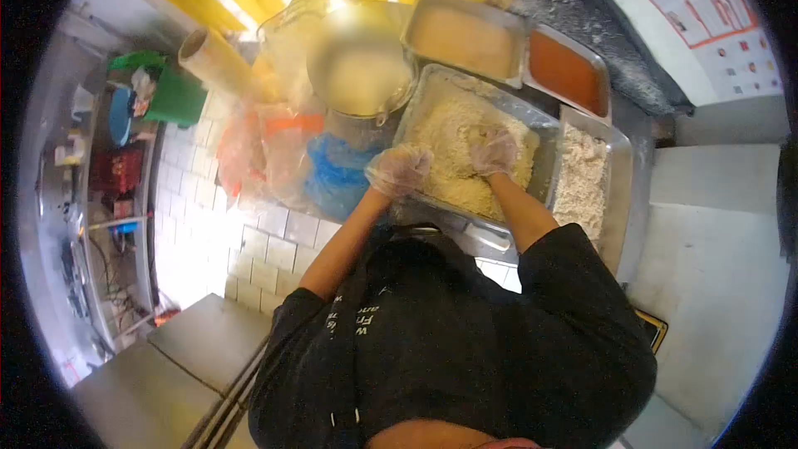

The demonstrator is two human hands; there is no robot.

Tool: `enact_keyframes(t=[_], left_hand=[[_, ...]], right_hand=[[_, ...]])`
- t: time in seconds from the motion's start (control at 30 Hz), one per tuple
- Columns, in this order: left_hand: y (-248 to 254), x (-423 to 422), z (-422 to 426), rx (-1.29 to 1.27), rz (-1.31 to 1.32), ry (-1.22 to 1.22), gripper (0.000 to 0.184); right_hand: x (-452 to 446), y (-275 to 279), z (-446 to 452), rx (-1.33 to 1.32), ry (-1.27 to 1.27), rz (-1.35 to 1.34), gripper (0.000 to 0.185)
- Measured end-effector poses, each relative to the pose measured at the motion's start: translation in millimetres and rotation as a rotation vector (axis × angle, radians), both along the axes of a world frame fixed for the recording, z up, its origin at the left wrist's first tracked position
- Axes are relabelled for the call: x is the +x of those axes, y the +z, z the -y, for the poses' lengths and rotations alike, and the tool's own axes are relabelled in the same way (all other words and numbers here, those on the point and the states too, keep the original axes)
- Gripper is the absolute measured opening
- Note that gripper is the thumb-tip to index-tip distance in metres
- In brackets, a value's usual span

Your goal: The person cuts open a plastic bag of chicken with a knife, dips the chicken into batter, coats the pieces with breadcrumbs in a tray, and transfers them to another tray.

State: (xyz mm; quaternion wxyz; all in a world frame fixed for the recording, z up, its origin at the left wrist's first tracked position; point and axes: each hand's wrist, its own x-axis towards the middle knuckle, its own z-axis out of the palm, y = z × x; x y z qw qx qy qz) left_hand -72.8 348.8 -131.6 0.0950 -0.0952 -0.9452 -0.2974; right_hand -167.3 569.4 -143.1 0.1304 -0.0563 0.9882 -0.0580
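My left hand (401,170), in a clear plastic glove, is at the left rim of a metal tray (544,168), with its fingers curled over the edge. Pale yellow breadcrumbs (457,190) fill much of that tray. My right hand (495,151), gloved too, reaches down into the crumbs near the tray's middle. Its fingertips are hidden, and whether they grip anything does not show. A crumpled blue plastic bag (334,176) lies just left of my left hand.
Behind the tray stand a large metal pot (366,108), a pan of tan liquid (461,43) and a pan of orange-red contents (565,73). A tray of pale flaky coating (579,175) is at the right. Reddish plastic bags (258,154) and a cardboard roll (212,62) are at the left.
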Motion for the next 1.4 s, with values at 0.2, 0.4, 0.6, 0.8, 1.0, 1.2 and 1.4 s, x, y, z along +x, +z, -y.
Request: enact_keyframes(t=[0.2, 0.4, 0.6, 0.8, 1.0, 1.2, 1.4], left_hand=[[-16, 2, -5, -0.008, -0.035, -0.036, 0.015], [-13, 0, -3, 0.03, -0.081, -0.061, 0.015], [-13, -4, -4, 0.03, -0.104, -0.077, 0.012], [-24, -1, 3, 0.006, 0.069, 0.008, 0.014], [-2, 1, -6, 0.087, 0.027, 0.027, 0.013], [6, 2, -7, 0.187, -0.042, 0.003, 0.009], [6, 1, -9, 0.079, 0.047, 0.056, 0.008]], right_hand=[[9, 17, -59, -0.027, 0.088, 0.197, 0.07], [32, 44, -69, -0.219, 0.011, 0.351, 0.069], [40, 84, -66, -0.412, -0.104, 0.095, 0.063], [26, 161, -92, -0.262, -0.149, 0.076, 0.056], [9, 199, -181, -0.147, -0.213, -0.133, 0.052], [-6, 196, -202, -0.025, -0.359, -0.149, 0.046], [-42, 63, -250, 0.194, 0.003, 0.044, 0.045]])
